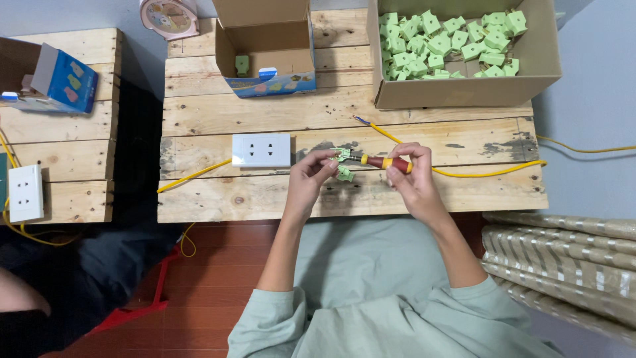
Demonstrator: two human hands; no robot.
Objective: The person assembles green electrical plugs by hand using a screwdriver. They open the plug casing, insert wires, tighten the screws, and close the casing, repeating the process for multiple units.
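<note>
We hold a small green plastic socket part (pixel 341 156) in our left hand (pixel 310 178), with the fingertips pinched together on its edges, just above the wooden pallet table (pixel 265 199). Our right hand (pixel 409 178) is closed around the red and yellow handle of a screwdriver (pixel 384 162), and the thin metal shaft points left so that its tip meets the part. A second green piece (pixel 346 176) sits just under the one in the grip; we cannot tell if it touches the fingers or lies on the wood.

We judge the part to be very light and stiff, but small and a little smooth, so it may turn or slip when the tool pushes on it. It seems best to hold it by the two flat sides, with the face turned toward the tip left free. The screwdriver handle looks firm and easy to hold in the whole hand.

To the left of the grip lies a white double wall socket (pixel 261 150) on a yellow cable (pixel 490 174). Far beyond the right hand stands a cardboard box (pixel 464 93) full of the same green parts (pixel 444 43), and beyond the left hand stands a smaller open box (pixel 266 56).
</note>
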